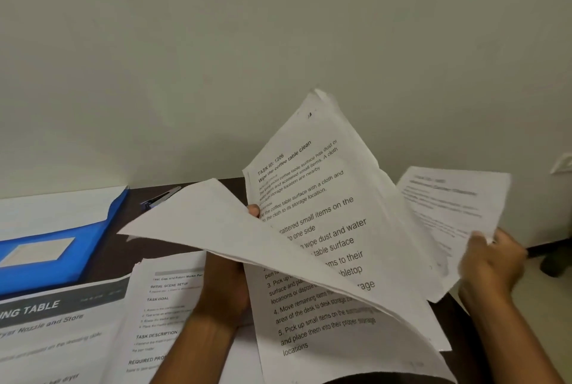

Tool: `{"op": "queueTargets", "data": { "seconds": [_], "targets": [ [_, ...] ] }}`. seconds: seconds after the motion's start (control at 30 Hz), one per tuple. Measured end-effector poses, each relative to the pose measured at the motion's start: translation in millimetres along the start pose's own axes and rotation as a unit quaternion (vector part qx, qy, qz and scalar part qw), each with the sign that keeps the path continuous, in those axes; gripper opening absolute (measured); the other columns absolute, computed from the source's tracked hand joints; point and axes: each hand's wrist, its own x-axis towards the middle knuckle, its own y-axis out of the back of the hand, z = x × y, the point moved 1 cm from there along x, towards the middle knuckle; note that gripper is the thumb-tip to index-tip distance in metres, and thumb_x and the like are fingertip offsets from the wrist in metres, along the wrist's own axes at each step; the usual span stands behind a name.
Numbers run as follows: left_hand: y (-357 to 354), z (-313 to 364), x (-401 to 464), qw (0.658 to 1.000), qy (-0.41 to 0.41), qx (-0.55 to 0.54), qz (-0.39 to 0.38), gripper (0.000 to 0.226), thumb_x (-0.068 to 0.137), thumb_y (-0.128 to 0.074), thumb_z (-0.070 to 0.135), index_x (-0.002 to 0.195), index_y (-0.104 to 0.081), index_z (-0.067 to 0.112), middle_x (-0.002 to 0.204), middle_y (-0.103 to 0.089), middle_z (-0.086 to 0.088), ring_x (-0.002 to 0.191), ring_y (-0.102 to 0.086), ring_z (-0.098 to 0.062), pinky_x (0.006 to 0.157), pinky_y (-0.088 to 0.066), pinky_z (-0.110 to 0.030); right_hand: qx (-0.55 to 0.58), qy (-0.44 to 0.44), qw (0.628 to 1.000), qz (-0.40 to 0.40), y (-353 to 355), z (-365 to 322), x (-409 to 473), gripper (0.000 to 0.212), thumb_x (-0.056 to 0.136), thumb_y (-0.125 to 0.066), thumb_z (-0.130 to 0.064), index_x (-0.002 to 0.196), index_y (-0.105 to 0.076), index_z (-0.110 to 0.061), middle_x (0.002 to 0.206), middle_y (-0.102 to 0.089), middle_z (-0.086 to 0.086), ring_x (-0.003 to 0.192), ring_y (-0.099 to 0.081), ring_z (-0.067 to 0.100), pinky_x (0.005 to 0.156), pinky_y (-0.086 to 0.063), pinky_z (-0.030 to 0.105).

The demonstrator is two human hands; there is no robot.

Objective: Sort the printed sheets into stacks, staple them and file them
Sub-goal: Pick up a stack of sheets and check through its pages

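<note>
A plain wall [216, 59], pale grey-green and unmarked, fills the upper half of the view and runs the whole width behind the worktop [120, 247]. The worktop is dark brown, almost black, and its far edge sits right against the wall. At the right, a white socket plate [562, 163] is fixed low on the wall. Below it a dark skirting strip [534, 250] runs along the pale floor [532, 278], where a dark rounded object [555, 263], too blurred to identify, stands. The light is soft and even.
</note>
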Motion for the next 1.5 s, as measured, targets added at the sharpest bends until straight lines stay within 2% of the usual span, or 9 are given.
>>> {"op": "queueTargets", "data": {
  "seconds": [0.2, 0.3, 0.4, 0.5, 0.7, 0.83, 1.07, 1.2, 1.5],
  "targets": [
    [1, -1, 1, 0.999, 0.041, -0.007, 0.005, 0.032, 0.108, -0.035, 0.006, 0.090, -0.062, 0.011, 0.067, -0.073, -0.004, 0.056, -0.071, -0.011, 0.049, -0.055, -0.020, 0.052, -0.003, 0.973, -0.223, -12, -15, -17, 0.018, 0.105, -0.055, -0.011, 0.105, -0.073, -0.013, 0.093, -0.080, 0.002, 0.080, -0.077, 0.025, 0.072, -0.058, 0.037],
    [11, -5, 15, 0.994, 0.104, -0.016, 0.015, 0.019, 0.100, -0.055, 0.021, 0.098, -0.073, 0.016, 0.099, -0.072, -0.016, 0.084, -0.072, -0.027, 0.076, -0.059, -0.038, 0.088, -0.017, 0.950, -0.300, -13, -23, -24, 0.017, 0.107, -0.057, -0.012, 0.105, -0.073, -0.015, 0.089, -0.082, -0.001, 0.070, -0.077, 0.016, 0.062, -0.059, 0.032],
    [16, -10, 24, 0.992, 0.118, 0.007, 0.044, 0.021, 0.094, -0.056, 0.009, 0.098, -0.077, 0.012, 0.102, -0.073, -0.020, 0.087, -0.072, -0.037, 0.080, -0.059, -0.053, 0.096, -0.006, 0.932, -0.349, -13, -26, -23, 0.017, 0.106, -0.058, -0.016, 0.114, -0.073, -0.015, 0.103, -0.082, 0.004, 0.080, -0.079, 0.018, 0.060, -0.062, 0.028],
    [14, -12, 26, 0.993, 0.109, 0.029, 0.029, 0.025, 0.096, -0.054, 0.004, 0.111, -0.074, 0.006, 0.108, -0.075, -0.023, 0.092, -0.073, -0.039, 0.087, -0.059, -0.058, 0.114, -0.009, 0.919, -0.378, -15, -31, -29, 0.019, 0.106, -0.057, -0.015, 0.115, -0.073, -0.013, 0.106, -0.081, 0.009, 0.081, -0.079, 0.021, 0.063, -0.064, 0.028],
    [15, -12, 25, 0.988, 0.129, 0.090, 0.012, 0.022, 0.087, -0.057, 0.015, 0.087, -0.079, 0.017, 0.097, -0.075, -0.018, 0.081, -0.073, -0.035, 0.074, -0.060, -0.048, 0.105, -0.007, 0.889, -0.445, -22, -46, -56, 0.024, 0.109, -0.052, -0.023, 0.111, -0.074, -0.013, 0.086, -0.080, 0.004, 0.063, -0.073, 0.013, 0.049, -0.053, 0.021],
    [16, -14, 23, 0.983, 0.137, 0.118, -0.028, 0.038, 0.100, -0.046, 0.021, 0.076, -0.075, 0.021, 0.087, -0.071, -0.013, 0.076, -0.071, -0.030, 0.071, -0.056, -0.043, 0.072, -0.017, 0.891, -0.447, -24, -50, -61, 0.034, 0.109, -0.049, -0.036, 0.104, -0.073, -0.013, 0.076, -0.073, 0.002, 0.055, -0.064, 0.010, 0.047, -0.047, 0.016],
    [16, -16, 25, 0.980, 0.161, 0.112, -0.028, 0.029, 0.092, -0.052, 0.015, 0.074, -0.074, 0.019, 0.082, -0.071, -0.012, 0.069, -0.071, -0.028, 0.067, -0.057, -0.039, 0.048, -0.030, 0.890, -0.452, -25, -51, -64, 0.044, 0.108, -0.034, -0.055, 0.106, -0.070, -0.029, 0.078, -0.078, -0.014, 0.067, -0.073, 0.000, 0.054, -0.051, 0.020],
    [13, -15, 25, 0.985, 0.149, 0.087, -0.007, 0.019, 0.084, -0.062, 0.013, 0.092, -0.079, 0.014, 0.099, -0.074, -0.021, 0.084, -0.071, -0.038, 0.084, -0.056, -0.054, 0.069, -0.028, 0.881, -0.467, -28, -53, -63, 0.042, 0.110, -0.033, -0.049, 0.102, -0.068, -0.028, 0.070, -0.076, -0.019, 0.061, -0.071, -0.004, 0.056, -0.052, 0.021],
    [16, -18, 28, 0.994, 0.109, 0.007, 0.026, 0.030, 0.096, -0.061, 0.012, 0.124, -0.069, 0.008, 0.115, -0.072, -0.022, 0.099, -0.071, -0.039, 0.085, -0.058, -0.056, 0.149, 0.014, 0.839, -0.523, -21, -50, -60, 0.034, 0.102, -0.054, -0.007, 0.134, -0.062, -0.011, 0.121, -0.076, 0.015, 0.098, -0.077, 0.035, 0.072, -0.062, 0.034]
  ]
}}
